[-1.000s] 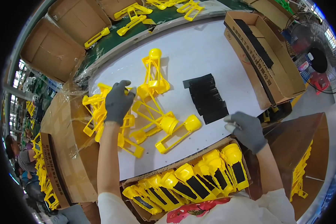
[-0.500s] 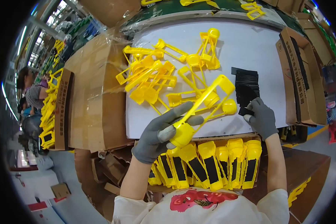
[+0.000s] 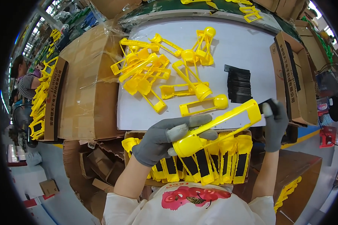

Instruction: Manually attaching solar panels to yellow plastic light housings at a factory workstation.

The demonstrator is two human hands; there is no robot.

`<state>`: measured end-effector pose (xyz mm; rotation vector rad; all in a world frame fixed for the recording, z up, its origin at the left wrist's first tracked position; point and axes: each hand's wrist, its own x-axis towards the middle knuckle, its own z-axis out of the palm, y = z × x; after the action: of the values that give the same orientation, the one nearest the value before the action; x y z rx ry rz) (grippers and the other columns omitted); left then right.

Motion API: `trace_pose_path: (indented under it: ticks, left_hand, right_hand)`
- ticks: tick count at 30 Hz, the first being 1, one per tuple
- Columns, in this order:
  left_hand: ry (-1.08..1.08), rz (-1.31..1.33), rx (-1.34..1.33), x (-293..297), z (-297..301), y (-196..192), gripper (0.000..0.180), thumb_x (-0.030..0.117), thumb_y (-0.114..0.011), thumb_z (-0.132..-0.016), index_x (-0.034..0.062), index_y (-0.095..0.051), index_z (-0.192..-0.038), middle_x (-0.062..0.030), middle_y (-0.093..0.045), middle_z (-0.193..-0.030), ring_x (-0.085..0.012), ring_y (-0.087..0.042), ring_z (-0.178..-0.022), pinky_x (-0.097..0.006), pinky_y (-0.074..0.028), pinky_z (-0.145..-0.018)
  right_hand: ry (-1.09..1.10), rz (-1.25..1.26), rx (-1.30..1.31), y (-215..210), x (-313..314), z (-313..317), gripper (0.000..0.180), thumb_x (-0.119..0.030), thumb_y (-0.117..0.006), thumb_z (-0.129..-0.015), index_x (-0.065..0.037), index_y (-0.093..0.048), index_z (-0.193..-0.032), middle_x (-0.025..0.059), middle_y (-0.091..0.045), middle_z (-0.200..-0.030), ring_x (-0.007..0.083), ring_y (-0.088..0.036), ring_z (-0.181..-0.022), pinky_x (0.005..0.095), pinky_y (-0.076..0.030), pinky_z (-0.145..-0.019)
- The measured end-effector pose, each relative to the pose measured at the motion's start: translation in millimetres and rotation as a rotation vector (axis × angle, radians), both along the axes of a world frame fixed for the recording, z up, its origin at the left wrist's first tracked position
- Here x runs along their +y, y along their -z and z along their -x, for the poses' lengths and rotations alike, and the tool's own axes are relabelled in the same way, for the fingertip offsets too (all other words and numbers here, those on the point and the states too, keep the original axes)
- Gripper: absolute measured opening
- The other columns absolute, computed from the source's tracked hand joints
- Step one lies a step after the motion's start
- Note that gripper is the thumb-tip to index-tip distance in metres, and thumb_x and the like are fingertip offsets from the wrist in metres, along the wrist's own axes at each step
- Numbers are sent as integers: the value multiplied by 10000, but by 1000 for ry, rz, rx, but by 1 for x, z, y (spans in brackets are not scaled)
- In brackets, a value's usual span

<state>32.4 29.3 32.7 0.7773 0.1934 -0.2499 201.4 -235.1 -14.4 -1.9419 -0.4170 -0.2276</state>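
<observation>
My left hand (image 3: 156, 140), in a grey glove, is closed around the rounded end of a yellow plastic frame (image 3: 188, 144) with a long open window. The frame's squared end points right, toward my right hand (image 3: 276, 129), also gloved in grey. Pinched in the right fingers is a thin black strip (image 3: 269, 103), partly hidden, close to that squared end. Beyond the hands, a fanned stack of black strips (image 3: 239, 85) lies on the white tabletop (image 3: 251, 45). A loose heap of yellow frames (image 3: 142, 69) covers the table's left half.
Directly below my hands stands a carton of yellow frames fitted with black strips (image 3: 204, 165). A large taped cardboard box (image 3: 88, 86) borders the table on the left; an open carton (image 3: 294, 80) borders it on the right. A person (image 3: 26, 80) is at the far left.
My right hand has left the black stack and moved down and right, lifting a strip. My left hand has tilted the frame lower, toward the right hand.
</observation>
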Motion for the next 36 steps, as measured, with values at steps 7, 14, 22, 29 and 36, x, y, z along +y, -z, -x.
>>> trace_pose_path:
  ticks: [7,14,22,29,36]
  left_hand:
    - [201,-1327,-691,-41,5,-5,570,-17,-599,-759,69,-502,-1314,-128,-615,-966,-312,-574,-781,-351,-482,-690]
    - [-86,-1396,-654,-57,18,9,662,142,-703,-739,61,-450,-1345,-142,-575,-1179,-302,-557,-916,-335,-492,-745]
    - [26,-15,343,-68,42,35,609,181,-604,-882,-9,-350,-1401,-150,-509,-1286,-183,-547,-1081,-248,-485,-816]
    - [-73,-84,323,-71,43,32,382,90,-564,-902,-21,-514,-1265,-176,-628,-1137,-190,-640,-818,-225,-499,-590]
    - [-209,-241,278,-60,43,45,306,27,-550,-880,-37,-551,-1180,-186,-640,-1010,-256,-663,-761,-256,-503,-551]
  right_hand:
    - [-62,-204,72,-38,32,38,180,-198,-485,-980,-21,-497,-1008,68,-632,-791,83,-591,-729,227,-468,-684]
    - [-73,-550,474,-19,30,62,166,-205,-502,-974,-41,-480,-971,36,-564,-665,31,-446,-438,155,-366,-409]
    - [68,-680,279,-9,31,82,212,-255,-484,-983,-46,-460,-1013,63,-579,-706,44,-439,-432,176,-381,-449]
    - [-90,-469,131,-18,6,92,225,-206,-494,-978,-2,-530,-1065,97,-611,-896,79,-582,-754,230,-487,-688]
    - [-316,-94,584,-42,-3,118,141,-66,-531,-895,10,-540,-1014,71,-619,-712,65,-566,-554,195,-439,-504]
